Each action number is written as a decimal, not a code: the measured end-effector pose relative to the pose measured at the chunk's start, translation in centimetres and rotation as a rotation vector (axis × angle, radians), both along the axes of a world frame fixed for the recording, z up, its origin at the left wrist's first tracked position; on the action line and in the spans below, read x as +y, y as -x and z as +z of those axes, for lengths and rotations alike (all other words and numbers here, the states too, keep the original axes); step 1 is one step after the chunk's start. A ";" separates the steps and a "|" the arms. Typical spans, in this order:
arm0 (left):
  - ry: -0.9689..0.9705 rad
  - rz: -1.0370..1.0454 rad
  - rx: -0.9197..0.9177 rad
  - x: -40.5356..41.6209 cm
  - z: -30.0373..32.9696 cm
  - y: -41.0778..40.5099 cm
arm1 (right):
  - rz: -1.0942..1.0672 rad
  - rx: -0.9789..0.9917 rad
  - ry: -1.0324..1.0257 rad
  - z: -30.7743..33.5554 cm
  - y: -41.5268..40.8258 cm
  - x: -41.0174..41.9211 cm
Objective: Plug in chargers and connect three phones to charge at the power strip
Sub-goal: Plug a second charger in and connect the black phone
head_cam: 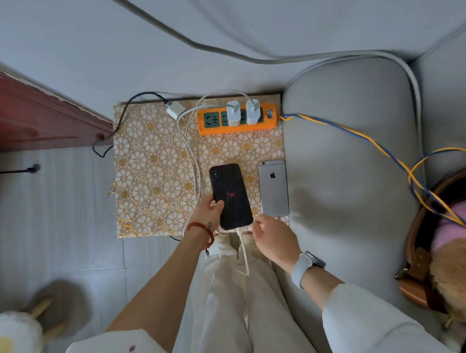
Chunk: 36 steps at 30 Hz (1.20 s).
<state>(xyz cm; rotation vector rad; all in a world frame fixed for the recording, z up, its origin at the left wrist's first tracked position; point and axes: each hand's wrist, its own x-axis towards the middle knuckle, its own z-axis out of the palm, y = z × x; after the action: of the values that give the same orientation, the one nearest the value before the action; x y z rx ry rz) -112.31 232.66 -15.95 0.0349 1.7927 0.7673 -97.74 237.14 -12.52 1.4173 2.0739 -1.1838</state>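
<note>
The left hand grips a glossy black phone, back up with a faint red mark, near the desk's front edge. The right hand, fingers curled, seems to pinch the white cable at the phone's lower end. A silver phone lies by the right edge; the orange power strip carries two white chargers at the back edge.

Floral-patterned table: orange power strip far edge, silver phone right, face-down.
</note>
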 end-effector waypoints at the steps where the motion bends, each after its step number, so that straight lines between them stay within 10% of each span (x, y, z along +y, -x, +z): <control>1: 0.002 -0.076 0.051 0.2 -0.3 -0.3 | 0.030 -0.005 -0.060 -0.2 -0.4 0.4; 10: 0.157 -0.320 0.417 2.1 -1.7 -2.8 | 0.375 -0.145 -0.083 -3.5 -1.4 2.9; 23: 0.288 -0.543 0.403 3.7 -0.8 -3.0 | 0.351 -0.168 -0.014 -3.2 -0.7 2.9; 36: 0.080 -0.099 0.761 -13.0 17.7 9.2 | 0.371 0.278 -0.028 13.6 11.5 -3.7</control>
<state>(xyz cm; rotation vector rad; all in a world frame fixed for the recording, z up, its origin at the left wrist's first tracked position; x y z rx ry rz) -121.51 219.67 1.75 0.4066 2.5144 0.6509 -109.24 233.40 1.10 0.8587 2.4131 -1.2486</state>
